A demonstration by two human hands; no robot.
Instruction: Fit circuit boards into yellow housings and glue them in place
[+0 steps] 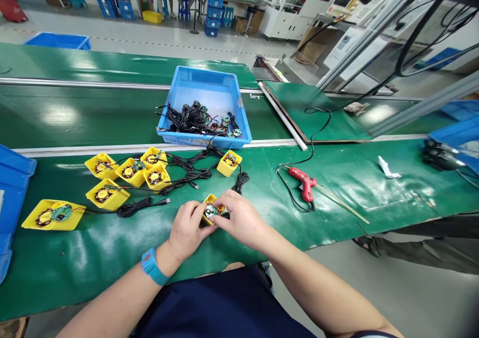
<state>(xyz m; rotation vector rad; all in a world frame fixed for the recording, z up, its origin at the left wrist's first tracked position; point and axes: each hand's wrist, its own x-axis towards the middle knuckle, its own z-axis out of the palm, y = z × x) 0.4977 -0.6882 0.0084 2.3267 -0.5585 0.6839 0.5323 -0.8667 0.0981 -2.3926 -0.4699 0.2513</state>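
1. Workshop floor, grey; stacked blue crates at back. Nearer me, a green-covered table.
2. Yellow housing in work: near table's front edge, between both hands, open side up, green circuit board in it.
3. Left hand: nearly closed, fingers and thumb around the housing's left side, holding it. Blue wristband on that arm.
4. Right hand: narrow pinch shape, thumb and fingertips over the board and housing rim; can't tell if the fingers grip the board.
5. Six yellow housings to the left, coils and boards visible, black cables attached. One more yellow housing stands beyond the hands, just in front of the bin.
6. Blue bin: beyond the hands, black cables and boards heaped inside.
7. Red glue gun: right, lying on table, thin strip extending behind it.
8. Far right: another person's trouser leg, beside table.
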